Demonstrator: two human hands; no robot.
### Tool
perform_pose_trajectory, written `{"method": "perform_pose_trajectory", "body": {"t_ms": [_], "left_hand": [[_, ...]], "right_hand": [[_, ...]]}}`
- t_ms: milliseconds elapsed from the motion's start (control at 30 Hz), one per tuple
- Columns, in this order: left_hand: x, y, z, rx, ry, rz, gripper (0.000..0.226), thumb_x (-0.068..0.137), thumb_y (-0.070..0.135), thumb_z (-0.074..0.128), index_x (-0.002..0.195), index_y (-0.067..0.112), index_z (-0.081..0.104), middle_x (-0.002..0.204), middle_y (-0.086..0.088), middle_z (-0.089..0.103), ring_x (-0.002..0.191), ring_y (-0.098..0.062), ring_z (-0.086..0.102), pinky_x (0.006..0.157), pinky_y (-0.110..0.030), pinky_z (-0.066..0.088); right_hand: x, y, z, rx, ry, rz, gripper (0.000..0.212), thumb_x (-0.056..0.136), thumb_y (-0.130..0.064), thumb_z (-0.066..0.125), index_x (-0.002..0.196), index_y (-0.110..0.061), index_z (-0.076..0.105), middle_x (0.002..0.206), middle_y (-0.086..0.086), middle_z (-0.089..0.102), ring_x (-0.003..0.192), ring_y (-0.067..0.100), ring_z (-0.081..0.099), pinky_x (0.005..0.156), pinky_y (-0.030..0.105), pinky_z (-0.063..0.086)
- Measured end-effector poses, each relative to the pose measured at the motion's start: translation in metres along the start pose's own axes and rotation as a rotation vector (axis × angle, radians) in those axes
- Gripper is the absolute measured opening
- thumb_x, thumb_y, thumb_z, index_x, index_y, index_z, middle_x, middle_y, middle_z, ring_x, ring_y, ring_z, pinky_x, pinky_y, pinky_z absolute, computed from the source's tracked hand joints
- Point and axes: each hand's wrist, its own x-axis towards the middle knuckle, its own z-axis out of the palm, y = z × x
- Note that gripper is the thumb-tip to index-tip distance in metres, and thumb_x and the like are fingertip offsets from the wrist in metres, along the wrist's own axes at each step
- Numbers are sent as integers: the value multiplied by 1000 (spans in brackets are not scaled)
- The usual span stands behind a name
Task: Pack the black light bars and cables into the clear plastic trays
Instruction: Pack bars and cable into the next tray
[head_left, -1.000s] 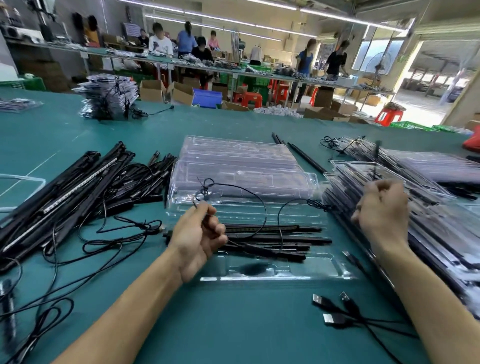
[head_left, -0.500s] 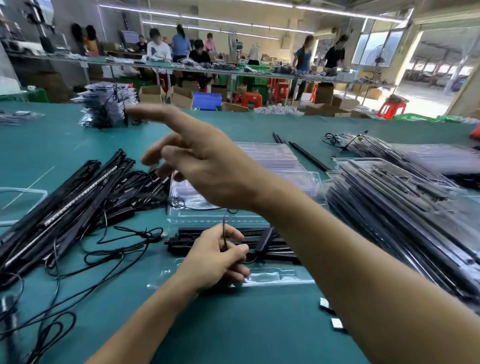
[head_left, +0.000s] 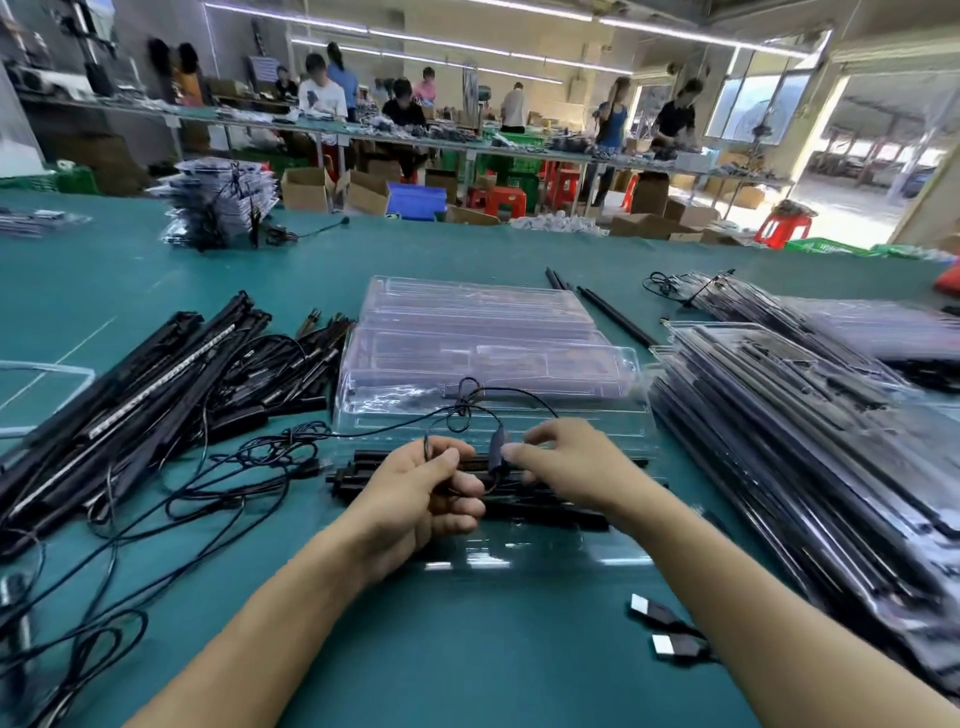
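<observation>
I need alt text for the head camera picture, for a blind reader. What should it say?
Two hands handle a thin black cable over a clear tray holding black light bars, on a green table: the left hand grips the cable, the right hand pinches its inline box. Loose bars lie left, empty trays behind, packed trays right.

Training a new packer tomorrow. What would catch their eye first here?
Mid-table, the left hand and right hand pinch a thin black cable over a clear tray. A heap of light bars sprawls at left; a stack of filled trays sits at right.
</observation>
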Motion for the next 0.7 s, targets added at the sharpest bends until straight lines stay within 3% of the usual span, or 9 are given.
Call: {"method": "perform_pose_trajectory", "body": {"t_ms": [67,133,200,267,333,433,500,600,700], "left_hand": [[1,0,-2,-21,-9,-10,14,105,13,41,104,9,55,58,-2,60,45,-14,57,40,-22,46],[1,1,-4,-32,-35,-26,14,105,14,43,106,10,56,58,-2,59,44,-13,54,38,-21,44],[0,1,-4,-19,-54,-29,13,102,15,49,108,8,59,66,-5,67,44,-12,56,38,-20,45],[0,1,-2,58,-10,-9,16,98,19,57,106,6,62,78,-7,75,42,-11,57,36,-18,44],[-1,2,-2,171,92,55,20,95,26,62,94,6,64,77,-5,75,38,-10,53,33,-17,38],[-1,5,-8,236,257,267,27,92,32,66,77,11,58,59,-3,60,38,-9,48,35,-19,35],[-2,6,-11,351,358,486,25,89,34,70,79,16,57,62,-4,52,48,-8,46,45,-21,40],[-5,4,-12,531,457,802,21,86,46,67,91,29,56,71,4,44,61,-2,41,54,-15,38],[-8,6,-11,604,461,883,20,89,57,48,101,44,57,87,14,49,79,-4,48,68,-13,38]], "right_hand": [[-1,-6,8,169,-78,43,34,88,-42,65,99,-10,71,70,-2,69,40,3,44,40,17,33],[-2,-10,11,393,-137,78,26,90,-32,66,98,-8,70,69,-1,64,37,4,38,34,15,24],[-5,-12,9,527,-103,66,15,90,-27,68,91,-11,70,76,2,63,44,4,42,34,17,25],[-8,-13,1,634,54,39,11,90,-27,69,87,-16,69,71,-4,63,47,3,47,39,17,31],[-12,-12,-14,644,310,-34,8,90,-29,67,85,-22,69,64,-13,66,53,-2,56,54,20,42],[-15,-7,-30,523,698,-186,5,92,-28,66,93,-23,67,83,-6,67,79,8,62,80,40,54],[-21,-9,-29,384,835,-379,12,90,-23,68,101,-20,64,96,3,64,86,16,61,83,36,54],[-31,-9,-10,46,716,-802,16,84,-10,75,99,-12,68,95,4,59,83,10,57,77,13,46],[-40,2,13,-128,445,-998,7,83,-4,74,88,-9,75,95,5,59,81,11,57,76,13,44]]}}
